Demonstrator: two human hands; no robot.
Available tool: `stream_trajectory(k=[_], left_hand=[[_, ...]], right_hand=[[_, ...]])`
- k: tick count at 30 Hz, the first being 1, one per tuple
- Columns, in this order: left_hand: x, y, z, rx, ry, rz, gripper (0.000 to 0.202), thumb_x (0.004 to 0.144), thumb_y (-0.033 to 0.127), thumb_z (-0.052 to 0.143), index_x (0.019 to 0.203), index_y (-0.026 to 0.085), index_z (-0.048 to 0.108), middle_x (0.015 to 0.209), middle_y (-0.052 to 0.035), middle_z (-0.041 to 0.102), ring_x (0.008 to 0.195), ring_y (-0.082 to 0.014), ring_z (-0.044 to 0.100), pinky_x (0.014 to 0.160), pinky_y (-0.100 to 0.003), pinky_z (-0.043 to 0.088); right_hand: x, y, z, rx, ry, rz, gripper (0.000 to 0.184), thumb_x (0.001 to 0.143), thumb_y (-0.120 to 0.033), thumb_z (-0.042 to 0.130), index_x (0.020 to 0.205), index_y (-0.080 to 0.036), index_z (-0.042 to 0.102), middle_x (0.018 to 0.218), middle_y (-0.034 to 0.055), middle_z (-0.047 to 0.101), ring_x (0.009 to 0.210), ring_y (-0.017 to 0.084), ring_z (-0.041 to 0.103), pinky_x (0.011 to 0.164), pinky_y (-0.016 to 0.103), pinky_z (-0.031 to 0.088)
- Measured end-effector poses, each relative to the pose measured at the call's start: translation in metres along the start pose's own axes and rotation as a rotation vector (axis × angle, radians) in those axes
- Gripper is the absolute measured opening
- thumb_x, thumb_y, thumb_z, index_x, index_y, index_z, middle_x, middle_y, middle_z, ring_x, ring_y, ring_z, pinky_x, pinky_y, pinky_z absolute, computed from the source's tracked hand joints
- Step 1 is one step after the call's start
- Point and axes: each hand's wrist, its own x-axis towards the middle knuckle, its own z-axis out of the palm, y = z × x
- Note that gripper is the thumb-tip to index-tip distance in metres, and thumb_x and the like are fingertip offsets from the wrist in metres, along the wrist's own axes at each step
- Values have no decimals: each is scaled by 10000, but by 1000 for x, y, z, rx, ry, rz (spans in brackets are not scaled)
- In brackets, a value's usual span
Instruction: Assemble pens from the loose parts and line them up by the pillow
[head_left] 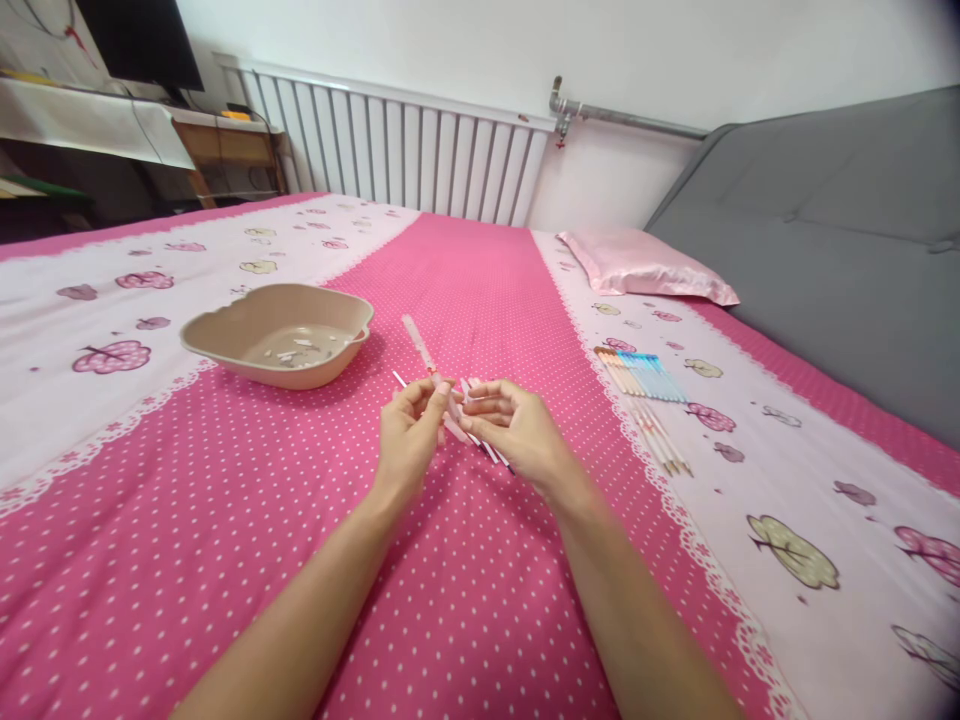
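Near the middle of the bed, my left hand (pixel 411 432) is closed, thumb and index finger pinching a small pale pink piece (pixel 453 408). Facing it, my right hand (pixel 517 430) has its fingers bent inward and thumb close to them, right beside that piece; what lies between its fingertips is too small to make out. A translucent pale pink strip (pixel 418 342) shows just beyond my left fingertips. Thin white sticks (pixel 484 448) with dark ends lie under and beside my right hand, partly hidden by it.
A beige basin (pixel 277 372) with small white bits inside stands at left. On the right lie a row of orange and blue pens (pixel 641 376) and several white pens (pixel 661 440). Farther back are a pink pillow (pixel 645 268), grey headboard (pixel 840 220) and radiator (pixel 390 140).
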Motion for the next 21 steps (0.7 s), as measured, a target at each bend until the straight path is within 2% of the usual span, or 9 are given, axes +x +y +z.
stream_trajectory(k=[4, 8, 13, 21], left_hand=[[1, -1, -1, 8, 15, -39, 331, 740, 440, 656, 891, 146, 677, 783, -30, 678, 577, -99, 561, 543, -209, 448], [-1, 1, -1, -4, -34, -56, 321, 755, 440, 642, 893, 153, 685, 763, -32, 677, 618, -118, 587, 580, -225, 471], [-2, 4, 0, 14, -69, -53, 340, 757, 472, 630, 877, 160, 689, 814, -42, 687, 668, -135, 613, 601, -237, 481], [-3, 3, 1, 25, -111, -36, 329, 783, 419, 612, 971, 160, 686, 879, -57, 699, 743, -152, 630, 684, -259, 495]], right_hand=[[-2, -1, 4, 24, -68, 71, 184, 709, -167, 707, 874, -176, 626, 776, 36, 712, 719, 169, 688, 720, 332, 548], [-2, -2, 6, 79, -116, 69, 145, 751, -224, 689, 887, -179, 671, 786, 47, 727, 736, 173, 695, 751, 345, 551], [-3, -2, 3, 43, -132, 52, 276, 734, -377, 714, 917, -170, 704, 756, 58, 728, 742, 201, 698, 741, 372, 556], [-2, 0, 2, 21, -48, 38, 259, 685, -344, 747, 854, -151, 712, 764, 84, 729, 704, 200, 695, 684, 341, 553]])
